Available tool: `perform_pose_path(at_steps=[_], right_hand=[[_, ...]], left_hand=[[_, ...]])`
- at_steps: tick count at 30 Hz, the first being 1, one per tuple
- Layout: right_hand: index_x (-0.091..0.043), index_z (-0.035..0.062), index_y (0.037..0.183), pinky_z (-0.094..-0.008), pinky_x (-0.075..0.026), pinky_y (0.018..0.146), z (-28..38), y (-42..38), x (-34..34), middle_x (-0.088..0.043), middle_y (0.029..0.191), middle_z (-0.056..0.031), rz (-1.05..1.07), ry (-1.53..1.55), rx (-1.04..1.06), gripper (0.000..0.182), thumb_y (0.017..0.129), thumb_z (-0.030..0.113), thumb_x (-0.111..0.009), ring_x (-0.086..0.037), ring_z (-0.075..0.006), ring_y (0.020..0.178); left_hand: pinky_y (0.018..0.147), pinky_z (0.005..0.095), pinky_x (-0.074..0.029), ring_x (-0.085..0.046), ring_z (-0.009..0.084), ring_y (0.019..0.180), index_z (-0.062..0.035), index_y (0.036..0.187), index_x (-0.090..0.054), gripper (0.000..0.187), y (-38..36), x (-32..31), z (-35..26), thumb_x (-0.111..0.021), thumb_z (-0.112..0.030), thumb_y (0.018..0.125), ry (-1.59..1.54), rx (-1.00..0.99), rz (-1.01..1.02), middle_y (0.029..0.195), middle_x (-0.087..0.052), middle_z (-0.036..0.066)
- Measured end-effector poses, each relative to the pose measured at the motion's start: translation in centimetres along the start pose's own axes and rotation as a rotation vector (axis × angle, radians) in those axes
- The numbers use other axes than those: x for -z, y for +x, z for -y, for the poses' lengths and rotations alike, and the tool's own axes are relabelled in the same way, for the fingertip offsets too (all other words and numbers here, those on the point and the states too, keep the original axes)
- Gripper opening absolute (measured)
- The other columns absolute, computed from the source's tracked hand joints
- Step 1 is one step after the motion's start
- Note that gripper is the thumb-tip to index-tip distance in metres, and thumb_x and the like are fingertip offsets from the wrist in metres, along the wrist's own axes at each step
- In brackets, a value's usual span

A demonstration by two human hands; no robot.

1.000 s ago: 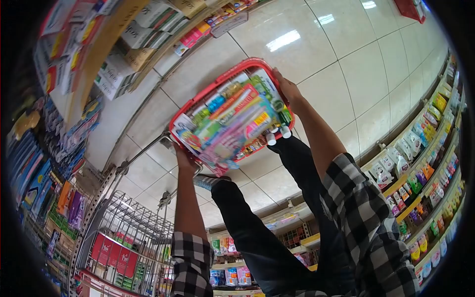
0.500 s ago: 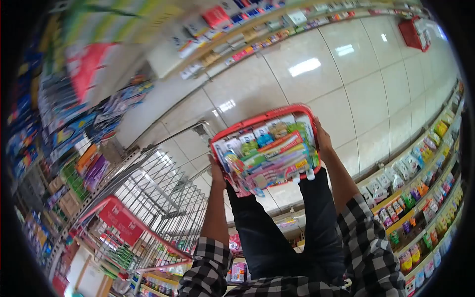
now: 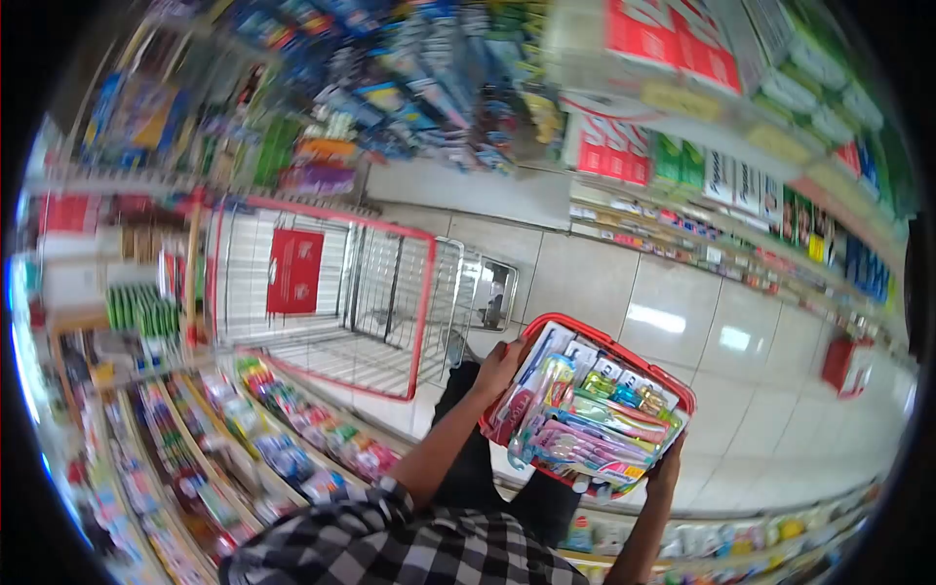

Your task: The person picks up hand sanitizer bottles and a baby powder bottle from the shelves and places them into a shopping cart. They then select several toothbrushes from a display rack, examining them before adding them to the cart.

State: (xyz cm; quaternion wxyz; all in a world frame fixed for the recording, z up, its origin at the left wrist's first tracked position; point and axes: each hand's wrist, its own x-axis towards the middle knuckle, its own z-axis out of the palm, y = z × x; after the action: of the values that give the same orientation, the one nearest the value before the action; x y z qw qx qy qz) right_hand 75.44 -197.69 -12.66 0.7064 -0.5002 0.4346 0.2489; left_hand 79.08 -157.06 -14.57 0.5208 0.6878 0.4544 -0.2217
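Between my two hands is a red basket [image 3: 624, 353], held in front of my legs and tilted. It is packed with toothbrushes in packages [image 3: 595, 439], small boxes and other packaged goods. My left hand [image 3: 504, 369] grips the basket's left rim, its fingers wrapped round the edge. On the lower right side, my right hand [image 3: 666, 466] is closed on the basket's edge, with the fingers partly hidden beneath it.
A shopping cart [image 3: 424, 322] with red edging stands at the left. Shelves of toothpaste boxes [image 3: 731, 185] run along the upper right. Another red basket [image 3: 846, 367] is on the tiled floor at the right. Stocked shelves [image 3: 292, 419] curve along the bottom.
The view has swung left, so the cart now shows more fully and the toothpaste shelves have come into view. The basket appears lower and further right, turned clockwise, still in both hands.
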Motion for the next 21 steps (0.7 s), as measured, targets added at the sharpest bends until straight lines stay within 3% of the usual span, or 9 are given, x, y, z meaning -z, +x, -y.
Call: perform_pose_path(at_steps=[7,10,13,14,15,19,20,21], right_hand=[[-0.044,0.0085,0.137,-0.0383,-0.043,0.099,5.3,-8.9,-5.0,-0.053,0.134,-0.008,0.101,0.134,0.141,0.06,0.098,0.053,-0.04,-0.054,-0.024,0.118],[-0.042,0.008,0.138,-0.0386,-0.044,0.099,7.8,-14.1,-8.2,-0.051,0.136,-0.0095,0.158,0.129,0.206,0.057,0.099,0.05,-0.037,-0.053,-0.0241,0.119],[-0.039,0.0077,0.139,-0.0388,-0.043,0.102,11.7,-19.1,-13.2,-0.049,0.138,-0.0107,0.248,0.113,0.296,0.055,0.101,0.047,-0.033,-0.052,-0.025,0.121],[-0.043,0.0074,0.136,-0.0381,-0.046,0.098,12.6,-20.5,-14.6,-0.053,0.134,-0.0101,0.269,0.118,0.3,0.054,0.101,0.047,-0.035,-0.055,-0.0238,0.116],[-0.047,0.0071,0.134,-0.0374,-0.049,0.094,13.5,-22.2,-16.0,-0.057,0.129,-0.0096,0.286,0.122,0.301,0.053,0.1,0.047,-0.038,-0.059,-0.0227,0.111],[-0.047,0.0066,0.133,-0.0371,-0.049,0.093,15.0,-25.5,-21.3,-0.059,0.126,-0.0092,0.42,0.056,0.295,0.05,0.1,0.043,-0.038,-0.06,-0.0222,0.11],[-0.039,0.0071,0.139,-0.0381,-0.042,0.101,15.0,-25.7,-22.5,-0.051,0.135,-0.0117,0.493,0.042,0.296,0.052,0.101,0.043,-0.035,-0.053,-0.0245,0.12],[-0.039,0.0071,0.139,-0.0381,-0.042,0.101,15.1,-25.8,-24.3,-0.051,0.135,-0.0117,0.519,0.032,0.31,0.052,0.101,0.043,-0.035,-0.053,-0.0245,0.12]], left_hand=[[0.096,0.0389,-0.043,-0.058,0.0404,0.111,0.0112,0.119,-0.053,0.091,-5.3,7.7,-9.5,-0.045,-0.072,0.082,0.022,-0.127,0.174,0.112,-0.059,0.034],[0.096,0.0388,-0.043,-0.058,0.0408,0.111,0.0139,0.12,-0.052,0.098,-9.2,12.4,-13.4,-0.044,-0.075,0.08,0.027,-0.232,0.148,0.114,-0.058,0.034],[0.092,0.0371,-0.045,-0.061,0.0359,0.105,0.0131,0.111,-0.059,0.095,-14.8,17.5,-18.3,-0.045,-0.076,0.08,-0.01,-0.315,0.12,0.104,-0.064,0.03],[0.089,0.0325,-0.046,-0.062,0.023,0.097,0.0105,0.116,-0.058,0.08,-13.1,18.9,-17.8,-0.047,-0.064,0.089,-0.01,-0.332,0.215,0.107,-0.064,0.02],[0.087,0.0315,-0.047,-0.062,0.0212,0.094,0.0096,0.117,-0.059,0.077,-16.3,21.1,-19.8,-0.046,-0.062,0.09,-0.013,-0.37,0.195,0.106,-0.065,0.019],[0.092,0.0332,-0.045,-0.062,0.0249,0.101,0.0044,0.123,-0.057,0.081,-18.2,28.5,-20.4,-0.038,-0.067,0.091,-0.049,-0.426,0.151,0.114,-0.063,0.021],[0.097,0.0351,-0.043,-0.059,0.0279,0.11,0.002,0.129,-0.053,0.083,-19.9,30.9,-21.2,-0.033,-0.069,0.091,-0.013,-0.378,0.188,0.123,-0.058,0.023],[0.097,0.0351,-0.043,-0.059,0.0279,0.11,0.002,0.129,-0.053,0.083,-20.3,32.7,-21.4,-0.033,-0.069,0.091,-0.027,-0.397,0.168,0.123,-0.058,0.023]])
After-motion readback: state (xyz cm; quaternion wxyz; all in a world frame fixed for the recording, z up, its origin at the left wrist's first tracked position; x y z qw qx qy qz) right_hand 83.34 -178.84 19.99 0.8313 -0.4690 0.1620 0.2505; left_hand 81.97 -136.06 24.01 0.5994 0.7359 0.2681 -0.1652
